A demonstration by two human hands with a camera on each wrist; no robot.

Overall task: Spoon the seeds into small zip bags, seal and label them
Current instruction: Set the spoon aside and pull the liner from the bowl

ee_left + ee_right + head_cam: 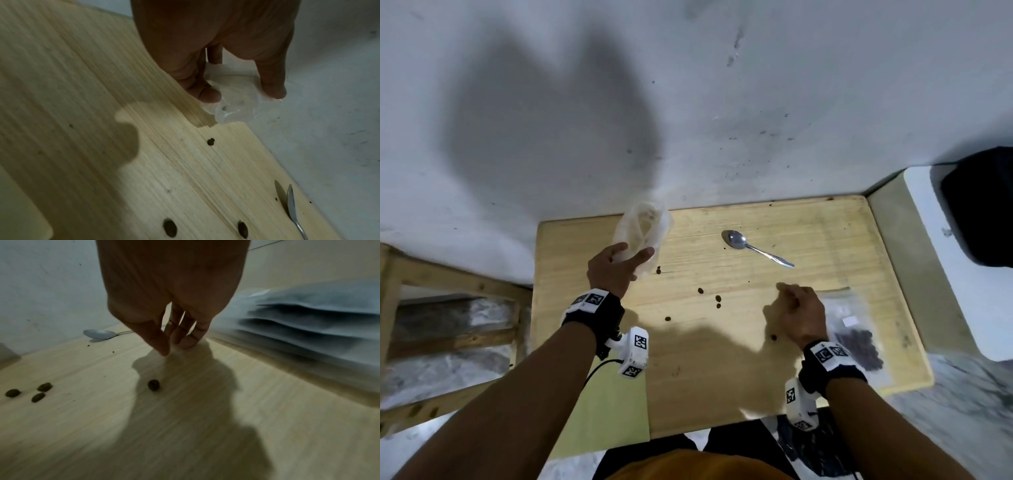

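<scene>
My left hand (635,251) is raised over the table's far left part, and its thumb and fingers (209,95) pinch a crumpled clear plastic bag (643,226) (236,104). A metal spoon (753,246) (98,334) lies alone at the far middle. My right hand (786,291) (176,347) hovers low over the wood with its fingers pointing down, holding nothing that I can see. Right of it lies a clear zip bag (856,337) with dark seeds and a white label, on a stack of bags (308,331). Several loose seeds (700,291) (153,385) (210,141) are scattered between the hands.
The small wooden table (722,377) stands against a white wall (688,102). A wooden frame (448,291) is to the left. A white surface bearing a black object (979,205) is to the right. Floor shows past the table's near edge.
</scene>
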